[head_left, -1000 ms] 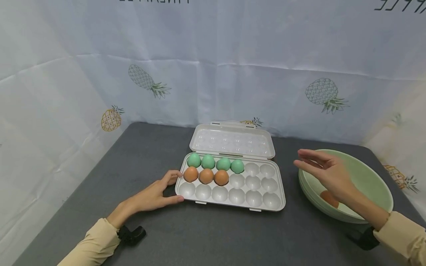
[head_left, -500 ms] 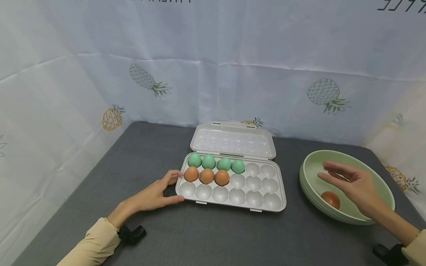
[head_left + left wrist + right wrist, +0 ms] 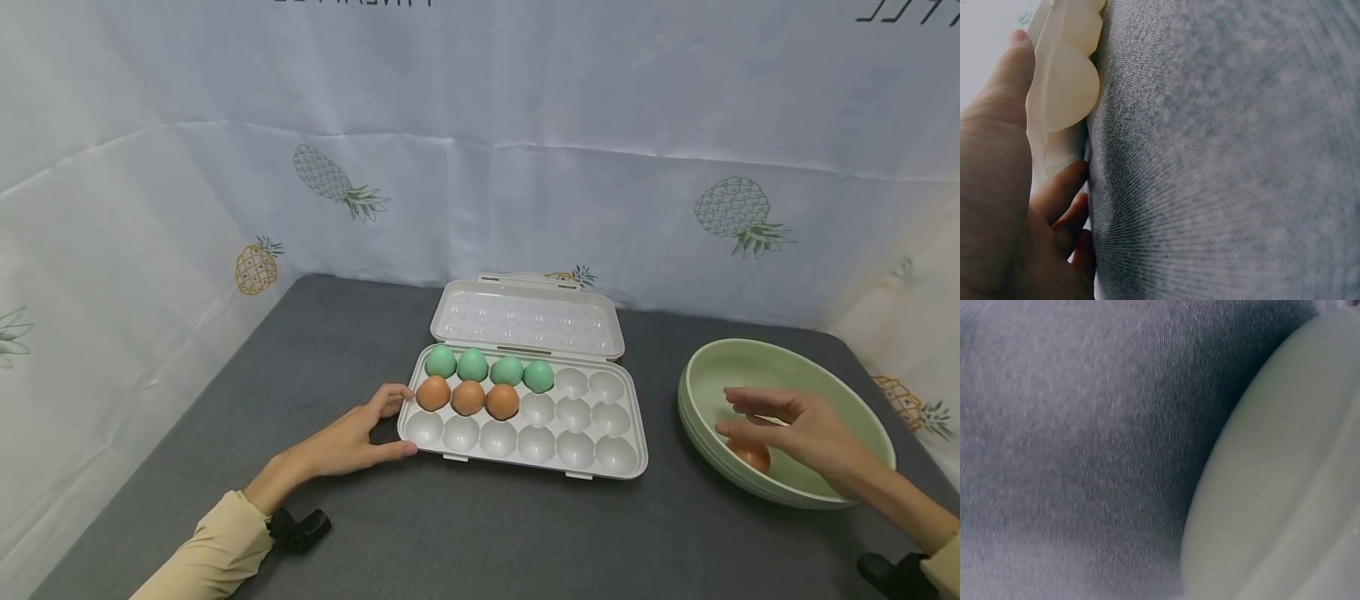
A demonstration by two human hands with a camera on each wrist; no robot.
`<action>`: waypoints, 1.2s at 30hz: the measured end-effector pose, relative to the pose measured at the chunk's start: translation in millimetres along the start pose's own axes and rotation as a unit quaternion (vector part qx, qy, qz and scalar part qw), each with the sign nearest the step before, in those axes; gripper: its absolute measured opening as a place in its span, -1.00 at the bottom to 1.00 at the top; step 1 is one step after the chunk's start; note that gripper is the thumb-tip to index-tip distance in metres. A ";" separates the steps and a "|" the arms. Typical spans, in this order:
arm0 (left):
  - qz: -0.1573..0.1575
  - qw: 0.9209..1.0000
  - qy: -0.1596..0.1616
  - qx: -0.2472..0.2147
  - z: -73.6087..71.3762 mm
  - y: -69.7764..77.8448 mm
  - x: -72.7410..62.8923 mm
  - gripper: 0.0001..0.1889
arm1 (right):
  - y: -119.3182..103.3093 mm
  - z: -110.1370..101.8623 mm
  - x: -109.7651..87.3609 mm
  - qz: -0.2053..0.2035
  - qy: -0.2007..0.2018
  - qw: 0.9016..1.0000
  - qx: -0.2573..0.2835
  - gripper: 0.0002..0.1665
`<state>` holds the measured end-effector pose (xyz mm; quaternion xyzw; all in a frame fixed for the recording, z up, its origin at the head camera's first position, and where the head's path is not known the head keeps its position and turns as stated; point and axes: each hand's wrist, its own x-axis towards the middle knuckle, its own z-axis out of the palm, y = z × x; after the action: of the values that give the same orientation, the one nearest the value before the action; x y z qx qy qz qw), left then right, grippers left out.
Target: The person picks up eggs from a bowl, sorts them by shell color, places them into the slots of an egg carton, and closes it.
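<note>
A white plastic egg tray (image 3: 517, 462) lies with its lid folded back, in the middle of the head view. Several green eggs (image 3: 472, 365) fill part of its back row, and three brown eggs (image 3: 468, 398) sit in the middle row. My left hand (image 3: 341, 442) holds the tray's left end, thumb at the front corner and fingers along the side. To the right, a pale green bowl (image 3: 795, 358) contains a brown egg (image 3: 752, 455), partly hidden by my right hand (image 3: 806, 433). That hand hovers inside the bowl's rim with fingers extended and thumb apart, by the egg.
The dark grey tabletop (image 3: 525, 542) spreads around tray and bowl. Behind it hangs a white pineapple-print curtain (image 3: 525, 208). The opened lid (image 3: 525, 321) lies toward the curtain. In the right wrist view, the bowl's outer wall (image 3: 1272, 487) stands close beside the camera.
My right hand has moved right and then down into the bowl, now partly covering the brown egg there. The left hand and the egg tray have stayed in place.
</note>
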<state>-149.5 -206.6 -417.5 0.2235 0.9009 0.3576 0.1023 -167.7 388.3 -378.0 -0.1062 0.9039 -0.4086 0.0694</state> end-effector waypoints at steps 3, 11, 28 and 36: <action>0.000 1.000 0.000 0.001 0.1 0.0 0.3 -0.27 | 3.3 -4.3 0.0 0.006 -0.032 0.999 -0.023 -0.41; 0.001 1.000 0.001 0.005 0.0 0.1 0.0 -0.27 | 9.3 -9.1 -4.8 0.009 -0.095 0.995 0.008 -0.59; 0.003 1.000 0.001 0.003 1.1 -0.2 -0.3 -0.27 | 5.5 0.4 2.4 -0.007 -0.065 0.998 0.009 -0.44; 0.005 1.000 0.002 0.001 1.0 -0.1 0.4 -0.28 | -1.6 10.5 10.2 0.010 -0.047 0.999 0.009 -0.42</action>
<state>-149.5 -205.9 -418.3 0.2278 0.9004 0.3573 0.0984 -175.0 377.1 -384.1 -0.1160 0.8968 -0.4107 0.1167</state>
